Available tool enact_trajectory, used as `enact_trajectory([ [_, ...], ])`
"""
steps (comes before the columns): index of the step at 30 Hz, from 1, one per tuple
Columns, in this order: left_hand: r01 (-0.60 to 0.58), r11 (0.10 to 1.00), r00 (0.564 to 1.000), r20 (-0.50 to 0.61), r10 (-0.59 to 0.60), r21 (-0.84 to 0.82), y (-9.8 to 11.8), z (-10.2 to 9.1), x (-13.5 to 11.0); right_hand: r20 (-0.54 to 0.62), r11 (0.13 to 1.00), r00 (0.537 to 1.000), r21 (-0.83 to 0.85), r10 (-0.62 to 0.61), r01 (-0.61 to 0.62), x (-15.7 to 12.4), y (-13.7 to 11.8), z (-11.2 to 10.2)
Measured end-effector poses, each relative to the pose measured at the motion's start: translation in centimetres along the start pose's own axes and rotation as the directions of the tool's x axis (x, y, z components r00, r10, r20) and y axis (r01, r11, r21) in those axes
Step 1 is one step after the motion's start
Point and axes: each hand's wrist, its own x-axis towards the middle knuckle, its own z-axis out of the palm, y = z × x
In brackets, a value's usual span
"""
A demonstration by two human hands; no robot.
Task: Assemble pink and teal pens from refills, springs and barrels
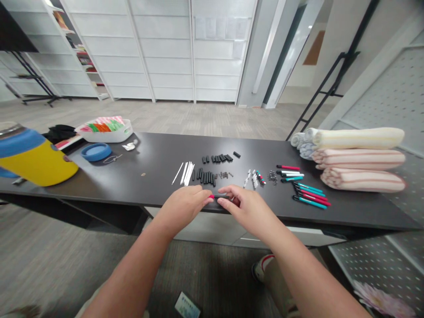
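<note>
Both my hands meet at the near edge of the black table [165, 154]. My left hand [185, 203] is closed in a pinch on the red-tipped end of a thin black pen [220, 197]. My right hand [243, 204] pinches the pen's other end. Just beyond the hands lie white refill rods [185, 173], a row of black pen barrels [206, 177], more black pieces [220, 157], small springs [223, 175] and coloured caps [255, 178]. Finished pens with red, white and teal ends [306, 191] lie to the right.
Rolled striped towels [357, 159] are stacked at the table's right end. At the left stand a yellow and blue container [33, 159], a blue round lid [96, 151] and a white tray with coloured items [106, 129]. White panel walls stand behind.
</note>
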Motion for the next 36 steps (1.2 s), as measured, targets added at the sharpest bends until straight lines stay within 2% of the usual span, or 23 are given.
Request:
enact_trajectory([
  [4,0.005,1.0,1.0,-0.004,-0.005,0.011,-0.5,0.0,-0.4,0.035,0.999,0.999,0.031,-0.009,0.008,0.3,-0.4,0.2],
  [8,0.022,1.0,1.0,-0.007,-0.022,0.013,-0.9,-0.4,-0.9,-0.014,0.992,0.999,0.119,-0.029,0.031,0.5,-0.2,0.8],
  [15,0.06,0.998,0.998,0.03,-0.059,-0.011,-1.3,-1.3,-1.6,-0.088,0.996,0.995,0.069,-0.051,0.057,0.6,-0.4,1.5],
  [20,0.064,0.998,0.997,0.035,-0.064,0.001,-1.3,-1.5,-1.8,-0.011,0.995,0.999,0.084,-0.05,0.051,1.1,-0.9,1.7],
  [23,0.06,0.998,0.997,0.039,-0.06,0.005,-1.2,-1.5,-1.9,0.024,0.994,0.996,0.063,-0.091,0.089,1.4,-1.3,1.7],
  [29,0.087,0.996,0.995,0.05,-0.086,-0.022,-2.1,-1.8,-2.0,-0.102,0.988,0.986,0.077,-0.129,0.137,1.3,-0.9,1.9],
  [36,0.185,0.974,0.983,0.004,-0.186,-0.131,-3.4,-2.3,-2.4,-0.17,0.987,0.985,0.157,-0.013,0.04,1.0,0.0,2.3],
])
